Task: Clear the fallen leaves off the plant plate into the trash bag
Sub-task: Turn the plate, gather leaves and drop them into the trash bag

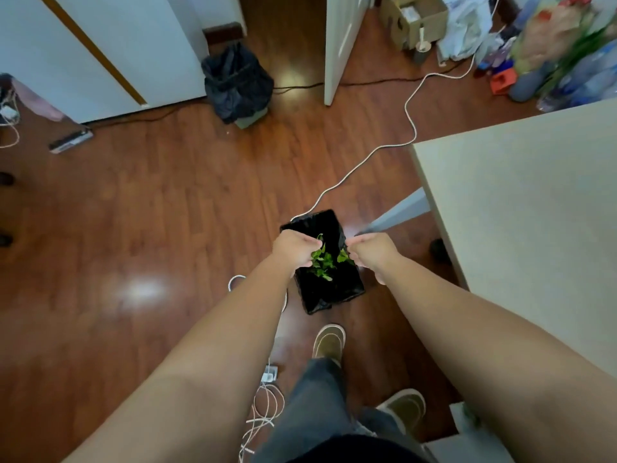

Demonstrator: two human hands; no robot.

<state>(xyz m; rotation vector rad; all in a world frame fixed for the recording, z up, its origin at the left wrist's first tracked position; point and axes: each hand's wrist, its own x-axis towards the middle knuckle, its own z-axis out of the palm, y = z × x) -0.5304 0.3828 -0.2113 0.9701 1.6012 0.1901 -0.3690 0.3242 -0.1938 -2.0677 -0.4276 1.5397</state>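
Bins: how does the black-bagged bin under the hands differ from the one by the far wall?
The near bin stands open, bag stretched over a rectangular rim; the far bin has its bag bunched and sagging over it. Green leaves show over the near bin's mouth, with the left hand and right hand curled over it; no leaves or hands show at the far bin. Both are black-bagged and stand on the wooden floor.

Floor (140, 208): reddish wood planks, glossy, glare patches at 8 and 12 o'clock. Trash bag (325, 225), centre: thin black plastic, shiny, creased. Second bin liner (233, 81), 11 o'clock: dark crinkled plastic. Table (534, 202), 3 o'clock: matt, smooth, pale. Box (412, 20), 1 o'clock: cardboard.
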